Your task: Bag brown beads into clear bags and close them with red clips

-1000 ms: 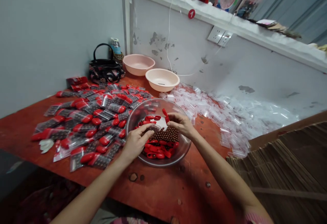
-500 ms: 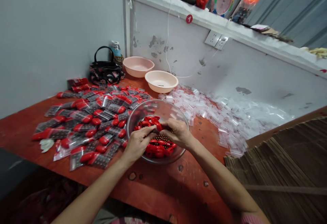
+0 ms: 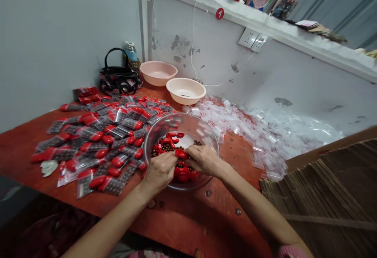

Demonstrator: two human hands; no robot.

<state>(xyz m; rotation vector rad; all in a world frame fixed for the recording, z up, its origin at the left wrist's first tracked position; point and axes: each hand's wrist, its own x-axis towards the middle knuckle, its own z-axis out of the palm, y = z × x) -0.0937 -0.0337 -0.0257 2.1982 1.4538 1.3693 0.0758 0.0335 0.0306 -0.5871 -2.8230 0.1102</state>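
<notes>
Both of my hands are over a clear plastic bowl (image 3: 148, 135) on the red table. My right hand (image 3: 204, 159) has its fingers closed on a small, hollow red plastic cap (image 3: 180, 154). My left hand (image 3: 161, 167) meets it from the other side, with its fingers curled in; what lies between them, if anything, is hidden. Several loose red plastic pieces (image 3: 183, 176) and many small brown beads (image 3: 167, 147) lie in the bowl around my hands. The bowl's white bottom shows behind my fingers.
To the left spreads a heap of small red-topped clear packs of dark beads (image 3: 91, 133). Clear plastic sleeves (image 3: 235, 122) cover the back right. Two basins (image 3: 186, 97) and a black handbag (image 3: 119, 79) stand behind. Stacked cardboard (image 3: 324, 187) fills the right side.
My hands have come lower and nearer to me in the bowl. The red cap between them now shows its hollow opening. More of the bowl's bottom is visible, and the view has shifted slightly.
</notes>
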